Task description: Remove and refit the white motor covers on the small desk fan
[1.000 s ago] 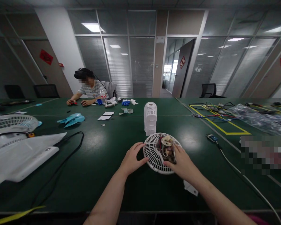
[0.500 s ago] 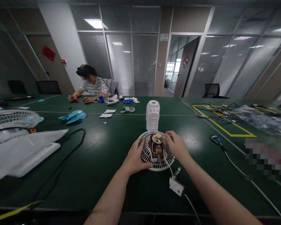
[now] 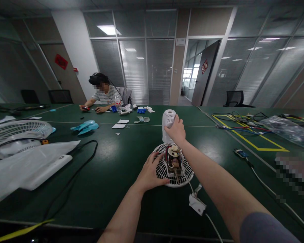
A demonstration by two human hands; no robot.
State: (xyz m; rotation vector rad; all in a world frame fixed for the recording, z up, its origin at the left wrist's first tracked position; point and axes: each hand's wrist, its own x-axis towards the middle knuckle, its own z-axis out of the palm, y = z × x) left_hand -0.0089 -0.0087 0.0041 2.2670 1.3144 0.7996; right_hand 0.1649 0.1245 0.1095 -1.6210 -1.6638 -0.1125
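A round white fan grille (image 3: pixel 164 177) lies on the green table, its exposed fan motor (image 3: pixel 175 162) with copper parts and wires on top. My left hand (image 3: pixel 152 172) holds the grille at its left rim, thumb on the near side and fingers spread over the bars. Beyond the grille stands a white slotted motor cover (image 3: pixel 167 121). My right hand (image 3: pixel 176 131) reaches over the motor and grips this cover from its right side; some fingertips are hidden. A white cord runs from the motor to a small white switch box (image 3: pixel 197 204) near me.
On the left are another fan grille (image 3: pixel 20 126), a white plastic bag (image 3: pixel 40 158) and blue fan blades (image 3: pixel 85 127). A co-worker (image 3: pixel 103 94) sits across the table, holding a red-handled tool. At right lie a plug (image 3: pixel 241 153) with its cord, loose wires and clear plastic wrap (image 3: pixel 281 128).
My right hand has left the motor's right side, moved forward and closed on the white motor cover. My left hand stays on the grille. The view has shifted slightly.
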